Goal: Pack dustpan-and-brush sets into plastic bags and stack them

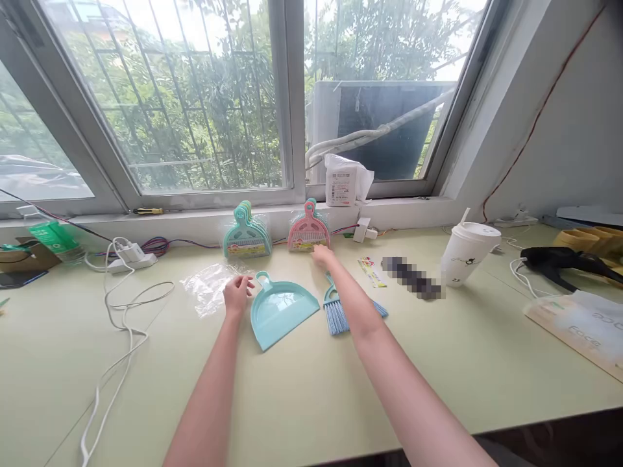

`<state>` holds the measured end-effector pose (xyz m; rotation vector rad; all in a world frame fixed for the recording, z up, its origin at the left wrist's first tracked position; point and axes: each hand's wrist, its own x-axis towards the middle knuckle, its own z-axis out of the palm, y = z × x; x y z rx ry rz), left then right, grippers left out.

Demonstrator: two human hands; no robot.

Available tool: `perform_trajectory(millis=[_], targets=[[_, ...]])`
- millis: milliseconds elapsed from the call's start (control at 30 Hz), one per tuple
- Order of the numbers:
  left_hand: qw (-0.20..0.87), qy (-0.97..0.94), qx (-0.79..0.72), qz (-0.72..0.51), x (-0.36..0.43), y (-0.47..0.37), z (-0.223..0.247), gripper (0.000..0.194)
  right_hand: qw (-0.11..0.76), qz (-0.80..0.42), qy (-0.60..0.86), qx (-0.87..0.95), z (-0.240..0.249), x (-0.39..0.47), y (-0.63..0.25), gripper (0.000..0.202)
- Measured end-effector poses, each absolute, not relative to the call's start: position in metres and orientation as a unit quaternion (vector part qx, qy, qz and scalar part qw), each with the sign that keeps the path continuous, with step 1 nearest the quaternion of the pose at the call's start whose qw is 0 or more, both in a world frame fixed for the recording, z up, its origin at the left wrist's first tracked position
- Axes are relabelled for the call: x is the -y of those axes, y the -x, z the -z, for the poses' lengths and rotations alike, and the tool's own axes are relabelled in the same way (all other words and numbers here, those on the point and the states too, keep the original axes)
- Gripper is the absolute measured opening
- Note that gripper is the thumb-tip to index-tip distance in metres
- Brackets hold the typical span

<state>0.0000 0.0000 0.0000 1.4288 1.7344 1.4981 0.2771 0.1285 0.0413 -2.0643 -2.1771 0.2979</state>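
A light teal dustpan (282,311) lies flat on the table, its looped handle pointing away from me. Just left of that handle is my left hand (237,294), fingers loosely bent and apart, beside a crumpled clear plastic bag (204,288). My right hand (321,257) reaches forward to the lower front of a wrapped pink dustpan and brush set (308,227). Its fingers are bunched together, and whether they grip the wrapping is hidden. Under my right forearm lies a teal hand brush with blue bristles (337,318), partly covered.
Several wrapped teal dustpan sets (246,232) lean at the windowsill. Right of my arm are a printed card (372,271), a blurred dark object (411,277) and a white lidded cup (467,254) with a straw. White cables (127,324) run along the left; a white packet (345,181) sits on the sill.
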Motion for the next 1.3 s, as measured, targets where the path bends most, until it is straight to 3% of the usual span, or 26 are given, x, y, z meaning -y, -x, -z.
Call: perform_trajectory(millis=[300,500,667,900,1067,1300], targets=[[0.217,-0.477,-0.649,-0.552,-0.007,0.003,0.003,0.027,0.130,-0.093,0.709,0.687,-0.025,-0.172,-0.286,0.051],[0.219,-0.473,-0.653,-0.549,-0.006,0.000,0.003,0.026,0.323,-0.113,0.714,0.611,-0.048,-0.181,-0.286,0.039],[0.215,-0.475,-0.653,-0.549,-0.005,0.000,0.002,0.027,0.382,-0.157,0.679,0.606,-0.058,-0.180,-0.286,0.042],[0.243,-0.459,-0.627,-0.580,-0.005,-0.001,0.002,0.026,0.337,-0.126,0.679,0.640,-0.063,-0.153,-0.279,0.034],[0.263,-0.442,-0.606,-0.607,-0.004,-0.003,-0.001,0.025,0.283,-0.051,0.682,0.673,-0.052,-0.082,-0.288,0.028],[0.249,-0.516,-0.600,-0.559,-0.005,-0.005,-0.002,0.030,0.061,0.074,0.660,0.745,-0.019,0.042,-0.336,0.019]])
